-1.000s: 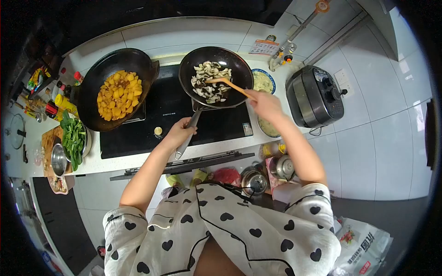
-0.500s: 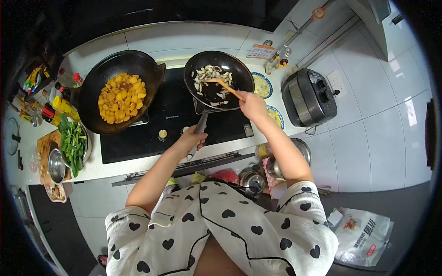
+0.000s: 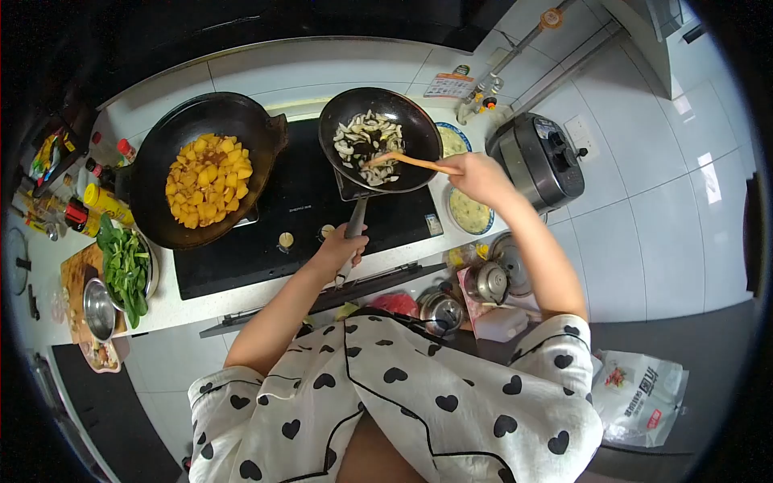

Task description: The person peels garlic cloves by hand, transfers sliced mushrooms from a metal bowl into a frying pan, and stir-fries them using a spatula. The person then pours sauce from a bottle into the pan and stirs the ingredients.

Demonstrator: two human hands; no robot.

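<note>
Head view: left fingers (image 3: 355, 241) are gripping and partly hiding the pan handle (image 3: 358, 213), right fingers (image 3: 456, 166) the wooden spatula (image 3: 419, 162).

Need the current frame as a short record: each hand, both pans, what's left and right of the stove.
left hand: fingers closed around the handle of the smaller pan
right hand: holds a wooden spatula, its tip in the smaller pan
smaller pan contents: pale sliced pieces
larger pan: orange-yellow chunks, no hand on it
left of stove: leafy greens, metal bowl
right of stove: two patterned dishes of food, electric cooker
</note>
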